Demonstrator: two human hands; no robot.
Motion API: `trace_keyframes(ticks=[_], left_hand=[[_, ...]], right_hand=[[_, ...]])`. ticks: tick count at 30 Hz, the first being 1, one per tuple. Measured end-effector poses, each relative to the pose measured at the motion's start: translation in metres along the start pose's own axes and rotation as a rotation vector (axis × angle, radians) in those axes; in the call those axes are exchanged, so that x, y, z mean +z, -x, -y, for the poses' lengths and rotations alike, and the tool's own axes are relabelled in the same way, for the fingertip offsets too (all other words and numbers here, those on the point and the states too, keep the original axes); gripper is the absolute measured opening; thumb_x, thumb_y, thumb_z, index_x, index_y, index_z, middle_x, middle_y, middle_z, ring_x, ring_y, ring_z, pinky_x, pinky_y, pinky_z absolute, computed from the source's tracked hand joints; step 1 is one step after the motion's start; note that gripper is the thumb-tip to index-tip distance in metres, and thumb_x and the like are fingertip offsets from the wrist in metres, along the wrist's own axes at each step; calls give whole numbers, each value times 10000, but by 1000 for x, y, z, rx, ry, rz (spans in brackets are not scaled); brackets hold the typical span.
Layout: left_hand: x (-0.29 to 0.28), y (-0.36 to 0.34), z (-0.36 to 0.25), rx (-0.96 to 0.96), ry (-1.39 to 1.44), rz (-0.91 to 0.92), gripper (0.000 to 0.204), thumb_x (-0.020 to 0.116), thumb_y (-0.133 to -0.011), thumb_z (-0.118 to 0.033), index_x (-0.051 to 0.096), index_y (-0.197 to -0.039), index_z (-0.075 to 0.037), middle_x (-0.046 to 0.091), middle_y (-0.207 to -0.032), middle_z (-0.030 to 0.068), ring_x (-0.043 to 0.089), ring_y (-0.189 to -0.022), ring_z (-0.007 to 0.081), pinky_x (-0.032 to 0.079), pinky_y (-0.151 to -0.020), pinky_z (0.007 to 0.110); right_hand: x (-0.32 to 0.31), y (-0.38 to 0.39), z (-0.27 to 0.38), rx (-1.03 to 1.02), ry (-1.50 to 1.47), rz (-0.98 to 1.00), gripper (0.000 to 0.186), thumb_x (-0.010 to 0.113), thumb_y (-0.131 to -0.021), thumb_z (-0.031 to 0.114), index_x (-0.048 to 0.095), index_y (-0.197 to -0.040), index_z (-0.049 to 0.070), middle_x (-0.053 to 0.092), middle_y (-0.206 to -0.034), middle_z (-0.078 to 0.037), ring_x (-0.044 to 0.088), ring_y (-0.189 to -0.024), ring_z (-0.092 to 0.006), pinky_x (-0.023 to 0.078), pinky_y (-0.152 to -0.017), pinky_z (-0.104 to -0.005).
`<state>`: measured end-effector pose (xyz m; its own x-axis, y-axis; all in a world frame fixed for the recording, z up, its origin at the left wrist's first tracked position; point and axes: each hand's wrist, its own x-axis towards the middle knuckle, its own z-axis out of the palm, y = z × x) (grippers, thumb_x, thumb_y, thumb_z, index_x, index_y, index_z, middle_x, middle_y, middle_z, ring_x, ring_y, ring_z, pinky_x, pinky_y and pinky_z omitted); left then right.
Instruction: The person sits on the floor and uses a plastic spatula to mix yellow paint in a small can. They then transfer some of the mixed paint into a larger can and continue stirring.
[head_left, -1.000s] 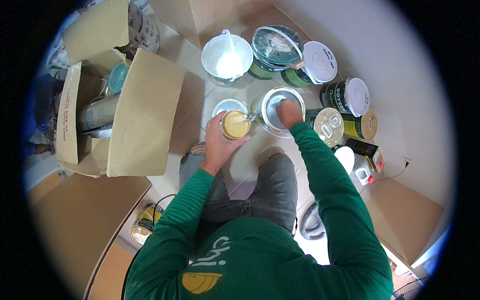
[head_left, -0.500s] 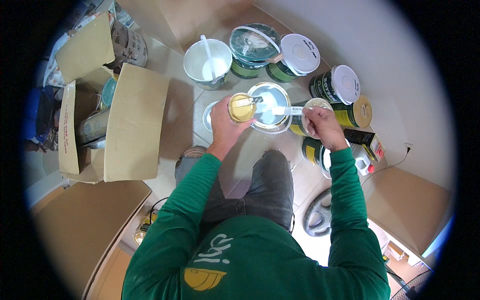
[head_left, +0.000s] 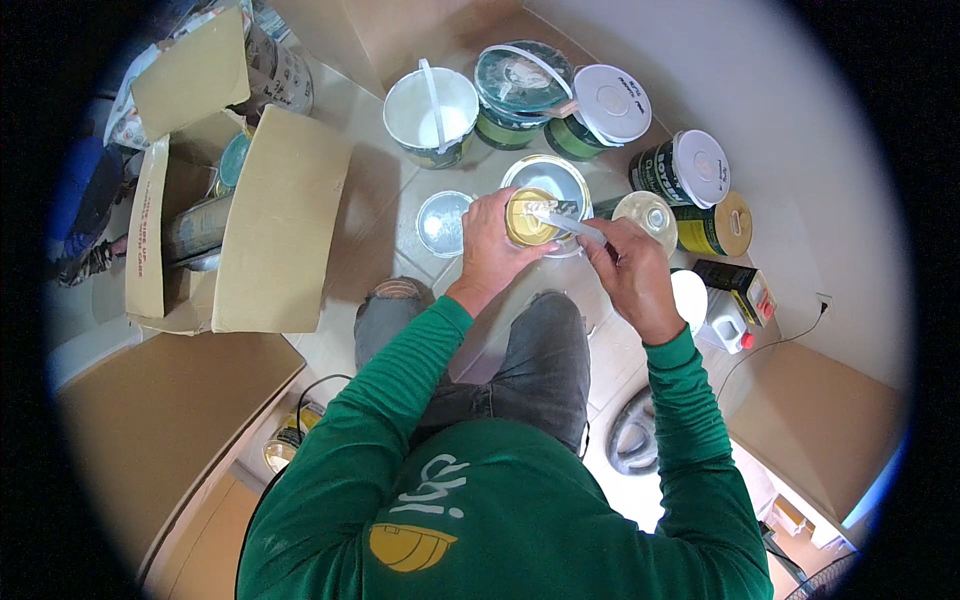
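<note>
My left hand [head_left: 488,245] grips a small round gold can [head_left: 524,232] with its fingers around the side. A grey strip with dark markings [head_left: 568,208] sticks out past the can's right side; what it belongs to is unclear. My right hand [head_left: 638,280] is closed on a pale flat spatula [head_left: 582,229], its far end touching the white-smeared top of the can. Just behind and partly under the can stands an open pail [head_left: 584,190] with pale content. Left of my left hand, a round clear-looking lid [head_left: 443,224] lies on the floor.
Behind are a white-lined bucket [head_left: 402,115], a green-lidded pail [head_left: 510,85] and a white-lidded pail [head_left: 612,105]. More tubs [head_left: 700,168], a yellow can [head_left: 705,228] and a white jug [head_left: 725,325] line the right wall. An open cardboard box [head_left: 285,220] stands left.
The can has moved right and slightly down, now in front of the pail. My right hand has come left and lower, bringing the spatula from over the pail onto the can. The floor lid is more exposed.
</note>
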<state>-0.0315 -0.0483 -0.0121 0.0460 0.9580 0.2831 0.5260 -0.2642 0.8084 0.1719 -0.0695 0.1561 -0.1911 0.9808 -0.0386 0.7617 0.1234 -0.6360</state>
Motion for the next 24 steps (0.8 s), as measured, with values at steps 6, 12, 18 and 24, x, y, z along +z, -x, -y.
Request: trace_keyframes(ticks=[6,12,18,24], left_hand=[[-7,2,-4,-6,-15,10,1018,1072,-610,-368,585,-1448,-58,676,-1308,143,621,-1202,380,473,-1041,509],[-8,1,-2,3,15,-12,1017,1067,-610,-399,582,-1442,-76,667,-1307,141,605,-1211,374,454,-1050,510],[-8,-2,2,10,15,-10,1004,1057,-629,-420,574,-1441,-79,663,-1307,144,600,-1219,377,443,-1054,512],[-7,-2,6,4,24,-2,1011,1058,-634,-423,567,-1448,-78,660,-1320,150,600,-1228,384,443,-1056,516]], right_hand=[[16,8,-3,-121,11,-78,242,767,-1024,117,783,-1241,10,713,-961,-176,693,-809,-352,552,-744,-449],[24,8,-8,-122,35,-54,249,768,-1013,92,781,-1244,-1,739,-1011,-187,709,-837,-370,569,-767,-444],[26,12,-3,-123,-7,-104,268,776,-1003,81,787,-1262,9,743,-1012,-189,721,-853,-367,572,-773,-434],[29,7,-4,-151,33,-102,283,782,-994,70,785,-1271,11,747,-1018,-190,723,-869,-367,577,-775,-427]])
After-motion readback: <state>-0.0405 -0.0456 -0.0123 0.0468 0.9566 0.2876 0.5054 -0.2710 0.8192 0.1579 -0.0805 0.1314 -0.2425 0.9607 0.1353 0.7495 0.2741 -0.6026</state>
